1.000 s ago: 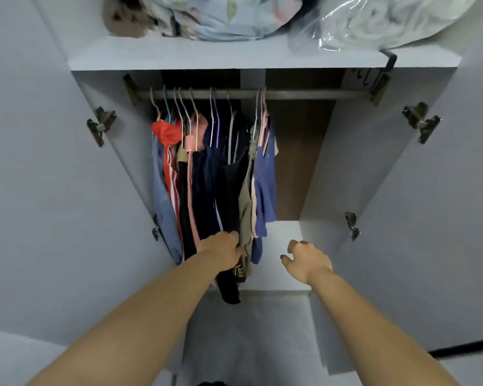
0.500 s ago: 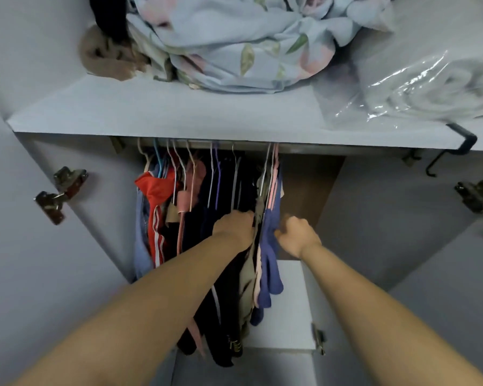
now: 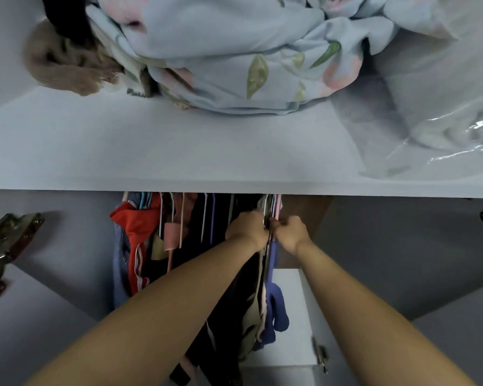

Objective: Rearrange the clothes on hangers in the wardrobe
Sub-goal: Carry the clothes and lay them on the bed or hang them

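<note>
Several garments hang on hangers under the white shelf (image 3: 179, 151); the rail is hidden by the shelf's front edge. A red top (image 3: 135, 229) hangs at the left, dark clothes (image 3: 223, 307) in the middle, a blue-purple garment (image 3: 276, 310) at the right end. My left hand (image 3: 247, 229) is curled into the clothes near their hanger tops, just left of the last hangers. My right hand (image 3: 290, 232) grips the rightmost hangers' upper part from the right side. What each finger holds is hidden by fabric.
On the shelf lie a floral light-blue bedding bundle (image 3: 234, 51), a brown furry item (image 3: 59, 68) and a plastic-wrapped package (image 3: 444, 112). Door hinges (image 3: 6, 243) stick out at left. A white inner box (image 3: 290, 330) sits below right.
Both hands rose from the hems to the hanger tops and closed together on the rightmost garments. My head moved nearer and higher, so the shelf now hides the rail.
</note>
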`<state>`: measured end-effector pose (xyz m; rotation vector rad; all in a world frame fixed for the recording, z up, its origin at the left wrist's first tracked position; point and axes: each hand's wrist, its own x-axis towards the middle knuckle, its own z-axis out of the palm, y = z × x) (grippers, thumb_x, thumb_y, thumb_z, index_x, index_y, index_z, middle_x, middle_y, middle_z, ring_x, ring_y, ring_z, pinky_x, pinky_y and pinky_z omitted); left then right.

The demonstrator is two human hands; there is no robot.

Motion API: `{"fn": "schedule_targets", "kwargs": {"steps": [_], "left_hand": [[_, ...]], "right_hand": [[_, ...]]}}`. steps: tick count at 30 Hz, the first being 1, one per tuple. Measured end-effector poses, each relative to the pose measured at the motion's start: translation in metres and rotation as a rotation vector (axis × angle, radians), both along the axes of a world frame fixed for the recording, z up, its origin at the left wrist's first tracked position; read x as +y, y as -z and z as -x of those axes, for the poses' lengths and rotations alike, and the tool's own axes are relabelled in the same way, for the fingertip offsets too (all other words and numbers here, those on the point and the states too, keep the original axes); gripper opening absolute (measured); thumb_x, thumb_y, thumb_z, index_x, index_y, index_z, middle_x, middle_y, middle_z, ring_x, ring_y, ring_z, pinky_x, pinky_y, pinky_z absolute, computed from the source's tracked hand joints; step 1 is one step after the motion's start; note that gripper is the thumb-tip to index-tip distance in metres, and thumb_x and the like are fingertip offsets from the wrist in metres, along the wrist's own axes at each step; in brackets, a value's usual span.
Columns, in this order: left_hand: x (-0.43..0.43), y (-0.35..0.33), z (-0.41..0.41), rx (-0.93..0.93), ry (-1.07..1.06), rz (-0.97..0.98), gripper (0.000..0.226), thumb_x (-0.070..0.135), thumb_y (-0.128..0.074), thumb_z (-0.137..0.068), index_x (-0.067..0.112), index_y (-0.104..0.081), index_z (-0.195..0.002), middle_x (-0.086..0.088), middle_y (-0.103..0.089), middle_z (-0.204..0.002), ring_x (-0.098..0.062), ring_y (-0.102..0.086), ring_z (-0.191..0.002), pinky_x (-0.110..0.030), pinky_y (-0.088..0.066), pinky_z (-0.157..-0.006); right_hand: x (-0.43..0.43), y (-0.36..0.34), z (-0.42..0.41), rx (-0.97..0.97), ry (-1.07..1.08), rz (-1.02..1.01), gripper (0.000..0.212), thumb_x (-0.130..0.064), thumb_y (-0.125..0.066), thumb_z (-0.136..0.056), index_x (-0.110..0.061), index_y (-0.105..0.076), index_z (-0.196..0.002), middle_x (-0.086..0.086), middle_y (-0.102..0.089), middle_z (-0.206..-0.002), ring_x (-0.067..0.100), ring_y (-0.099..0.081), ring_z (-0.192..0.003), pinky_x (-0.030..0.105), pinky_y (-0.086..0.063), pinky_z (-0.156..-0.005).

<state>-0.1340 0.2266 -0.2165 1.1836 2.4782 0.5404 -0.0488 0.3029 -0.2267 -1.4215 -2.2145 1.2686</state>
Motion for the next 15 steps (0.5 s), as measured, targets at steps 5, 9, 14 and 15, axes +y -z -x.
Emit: {"fn": "schedule_targets", "kwargs": {"steps": [5, 9, 14, 15], "left_hand": [[0.011, 0.007, 0.006, -0.137, -0.039, 0.011, 0.023, 0.023, -0.056, -0.087, 0.009, -0.065, -0.104, -0.011, -0.068, -0.104, -0.029, -0.066, -0.094, -0.036, -0.056, -0.079], [0.015, 0.012, 0.008, -0.336, -0.122, -0.106, 0.023, 0.011, -0.06, -0.085, 0.01, -0.063, -0.109, -0.009, -0.066, -0.11, -0.026, -0.062, -0.103, -0.028, -0.048, -0.084], [0.023, 0.018, 0.007, -0.477, -0.192, -0.193, 0.011, 0.004, -0.061, -0.08, 0.007, -0.06, -0.09, -0.018, -0.067, -0.101, -0.032, -0.064, -0.097, -0.03, -0.049, -0.078], [0.024, 0.019, 0.007, -0.504, -0.203, -0.216, 0.01, 0.006, -0.064, -0.079, 0.009, -0.057, -0.085, -0.017, -0.066, -0.096, -0.032, -0.063, -0.093, -0.03, -0.048, -0.076]], "right_hand": [[0.003, 0.005, 0.006, -0.007, 0.021, -0.018, 0.029, -0.021, -0.047, -0.097, 0.0, -0.061, -0.082, 0.018, -0.062, -0.086, 0.027, -0.056, -0.08, 0.026, -0.04, -0.07], [0.003, 0.009, 0.001, 0.037, 0.112, -0.081, 0.025, -0.014, -0.047, -0.093, 0.001, -0.066, -0.087, 0.024, -0.069, -0.093, 0.037, -0.066, -0.091, 0.04, -0.053, -0.084], [0.011, 0.004, -0.013, 0.108, 0.191, -0.043, 0.019, -0.009, -0.047, -0.093, 0.0, -0.062, -0.085, 0.02, -0.066, -0.093, 0.033, -0.062, -0.088, 0.037, -0.048, -0.077], [0.013, 0.003, -0.016, 0.132, 0.192, -0.032, 0.016, -0.008, -0.045, -0.093, -0.003, -0.058, -0.085, 0.018, -0.064, -0.089, 0.03, -0.059, -0.085, 0.035, -0.046, -0.074]]}}
